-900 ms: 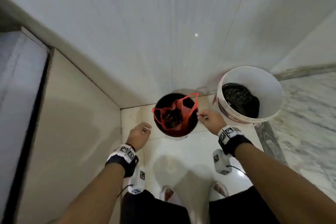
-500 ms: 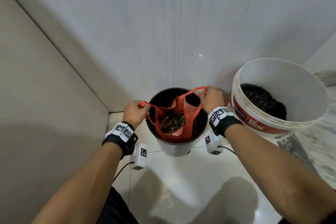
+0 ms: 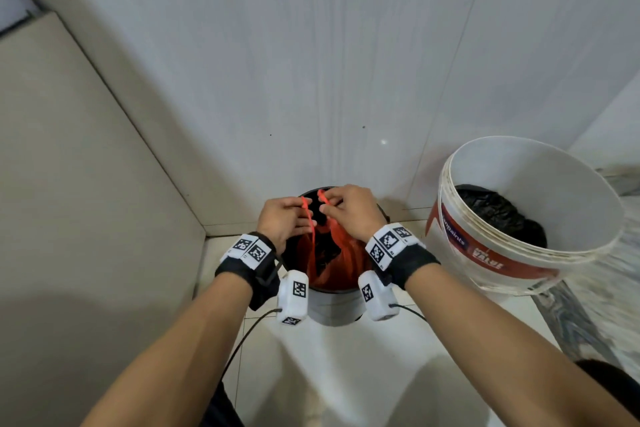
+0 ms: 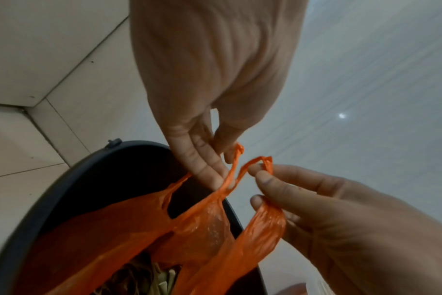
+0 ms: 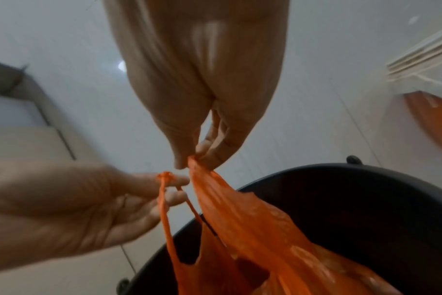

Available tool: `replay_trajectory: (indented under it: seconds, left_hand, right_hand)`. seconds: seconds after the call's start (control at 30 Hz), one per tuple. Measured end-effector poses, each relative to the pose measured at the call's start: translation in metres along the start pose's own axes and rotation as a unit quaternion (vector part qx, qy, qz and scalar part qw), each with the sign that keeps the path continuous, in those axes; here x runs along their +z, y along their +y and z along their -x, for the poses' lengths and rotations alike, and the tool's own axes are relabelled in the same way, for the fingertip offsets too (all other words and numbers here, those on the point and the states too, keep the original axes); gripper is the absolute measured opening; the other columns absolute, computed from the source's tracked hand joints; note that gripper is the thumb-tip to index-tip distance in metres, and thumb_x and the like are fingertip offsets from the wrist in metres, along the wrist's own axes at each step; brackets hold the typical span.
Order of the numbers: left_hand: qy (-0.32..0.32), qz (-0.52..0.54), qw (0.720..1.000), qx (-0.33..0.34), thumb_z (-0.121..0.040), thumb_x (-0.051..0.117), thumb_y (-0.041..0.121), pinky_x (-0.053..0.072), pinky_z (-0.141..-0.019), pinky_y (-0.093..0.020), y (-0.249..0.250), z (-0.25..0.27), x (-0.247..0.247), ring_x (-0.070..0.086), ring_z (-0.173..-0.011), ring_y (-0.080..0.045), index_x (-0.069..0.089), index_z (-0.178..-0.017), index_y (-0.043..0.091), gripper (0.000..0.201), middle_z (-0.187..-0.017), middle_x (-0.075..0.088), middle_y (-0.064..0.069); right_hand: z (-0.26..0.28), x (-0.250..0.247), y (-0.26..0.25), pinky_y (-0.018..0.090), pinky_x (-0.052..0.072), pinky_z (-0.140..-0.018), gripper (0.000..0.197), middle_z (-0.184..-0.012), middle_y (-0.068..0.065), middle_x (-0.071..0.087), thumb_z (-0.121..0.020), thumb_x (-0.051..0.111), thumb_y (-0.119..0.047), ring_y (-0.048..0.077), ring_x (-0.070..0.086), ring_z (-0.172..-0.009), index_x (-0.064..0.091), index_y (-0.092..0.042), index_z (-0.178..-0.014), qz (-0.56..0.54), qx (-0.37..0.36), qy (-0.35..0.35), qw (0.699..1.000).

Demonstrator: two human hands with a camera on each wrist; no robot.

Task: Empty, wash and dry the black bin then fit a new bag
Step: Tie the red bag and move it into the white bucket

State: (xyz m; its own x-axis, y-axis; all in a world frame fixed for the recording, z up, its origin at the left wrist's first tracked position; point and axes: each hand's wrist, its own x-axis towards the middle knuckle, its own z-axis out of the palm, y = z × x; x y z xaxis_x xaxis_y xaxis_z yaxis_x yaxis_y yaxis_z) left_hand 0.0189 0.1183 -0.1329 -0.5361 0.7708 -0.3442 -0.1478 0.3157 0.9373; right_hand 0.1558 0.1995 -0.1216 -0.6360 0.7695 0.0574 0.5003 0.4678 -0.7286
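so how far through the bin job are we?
Early. Nothing finished: the orange bag, rubbish inside, sits in the black bin. In hand: the left hand and right hand each pinch a bag handle, brought close together over the bin, apparently to tie or lift it. Left: bag out, wash, dry, new bag. No fresh bag in view.

Soft, even indoor light; a small glare spot on the wall [image 3: 383, 142] beyond the fingertips. Wide-angle bending at edges. Wrist views slightly blurred, palms soft.
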Motion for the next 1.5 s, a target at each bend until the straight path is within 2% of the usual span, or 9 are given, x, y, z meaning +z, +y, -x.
replay_trajectory:
  seconds: [0.2,0.47,0.7,0.8,1.03,1.17,1.33,1.43,1.5]
  left_hand:
    - [0.050,0.014,0.999,-0.010,-0.090,0.062,-0.002,0.060,-0.052,-0.028,-0.006,-0.002,-0.004,0.064,-0.049,-0.020,0.069,-0.092,-0.001,0.007,-0.072,0.067,-0.016]
    - [0.030,-0.056,0.998,-0.027,-0.086,0.074,0.015,0.049,-0.044,-0.018,0.000,-0.012,-0.009,0.054,-0.044,-0.011,0.070,-0.068,0.007,0.020,-0.063,0.067,-0.009]
    - [-0.001,-0.071,0.997,-0.038,-0.086,0.073,0.018,0.047,-0.050,-0.020,-0.006,-0.012,-0.007,0.052,-0.050,-0.011,0.074,-0.079,0.002,0.017,-0.070,0.066,-0.014]
    - [0.000,-0.086,0.996,-0.011,-0.084,0.072,0.007,0.046,-0.051,-0.020,-0.005,-0.010,-0.007,0.053,-0.052,-0.012,0.073,-0.069,0.010,0.015,-0.064,0.065,-0.008]
    - [0.003,-0.127,0.991,0.046,-0.078,0.072,0.003,0.047,-0.056,-0.022,-0.001,-0.008,-0.007,0.056,-0.056,-0.014,0.070,-0.069,0.012,0.013,-0.063,0.065,-0.004]
    - [-0.004,-0.131,0.990,0.055,-0.078,0.072,0.002,0.048,-0.057,-0.023,-0.002,-0.005,-0.011,0.058,-0.058,-0.014,0.069,-0.072,0.010,0.011,-0.068,0.069,-0.008]
    - [0.059,0.029,0.997,-0.026,-0.092,0.047,-0.004,0.055,-0.062,-0.023,-0.002,-0.010,-0.029,0.062,-0.063,-0.018,0.056,-0.075,0.005,0.021,-0.070,0.066,-0.011]
    - [0.050,0.110,0.990,-0.072,-0.091,0.043,-0.006,0.057,-0.078,-0.034,-0.011,-0.009,-0.044,0.064,-0.070,-0.023,0.056,-0.075,0.002,0.022,-0.064,0.062,-0.010]
    - [0.051,0.129,0.986,-0.091,-0.092,0.043,-0.005,0.058,-0.078,-0.036,-0.017,-0.008,-0.051,0.064,-0.068,-0.024,0.054,-0.076,0.003,0.021,-0.065,0.057,-0.011]
  right_hand:
    - [0.003,0.022,-0.001,0.035,0.055,-0.071,0.023,-0.068,-0.006,0.067,-0.071,0.079,-0.023,0.011,0.064,-0.068,0.058,-0.023,-0.079,0.019,0.020,0.005,1.000]
    - [0.004,0.026,0.002,0.033,0.056,-0.076,0.018,-0.066,-0.007,0.068,-0.068,0.081,-0.021,0.003,0.065,-0.068,0.063,-0.024,-0.071,-0.043,0.012,0.005,0.999]
    - [0.006,0.027,0.006,0.029,0.057,-0.080,0.016,-0.068,-0.005,0.073,-0.071,0.079,-0.013,0.003,0.069,-0.069,0.069,-0.025,-0.072,-0.081,0.029,-0.027,0.996]
    - [0.006,0.027,0.008,0.024,0.057,-0.082,0.012,-0.075,-0.007,0.075,-0.076,0.076,-0.014,0.000,0.069,-0.074,0.077,-0.026,-0.077,-0.076,0.045,-0.021,0.996]
    - [-0.010,0.015,-0.003,0.024,0.055,-0.080,0.017,-0.072,-0.007,0.074,-0.079,0.070,-0.040,0.004,0.069,-0.073,0.074,-0.023,-0.080,-0.144,0.103,0.024,0.984]
    - [-0.017,0.007,-0.014,0.025,0.056,-0.077,0.006,-0.075,-0.001,0.074,-0.076,0.075,-0.022,0.013,0.070,-0.075,0.072,-0.023,-0.072,-0.102,0.105,-0.013,0.989]
    - [-0.023,0.000,0.011,0.035,0.059,-0.081,0.026,-0.072,0.003,0.067,-0.095,0.049,-0.012,0.015,0.067,-0.068,0.063,-0.021,-0.075,-0.222,0.199,-0.012,0.954]
    - [-0.012,-0.004,0.025,0.027,0.054,-0.069,0.028,-0.071,0.002,0.053,-0.102,0.035,-0.008,0.011,0.057,-0.064,0.056,-0.014,-0.085,-0.331,0.244,0.000,0.911]
    - [-0.009,-0.004,0.038,0.023,0.053,-0.064,0.032,-0.067,0.005,0.046,-0.101,0.034,-0.003,0.011,0.049,-0.058,0.057,-0.014,-0.081,-0.322,0.238,0.014,0.916]
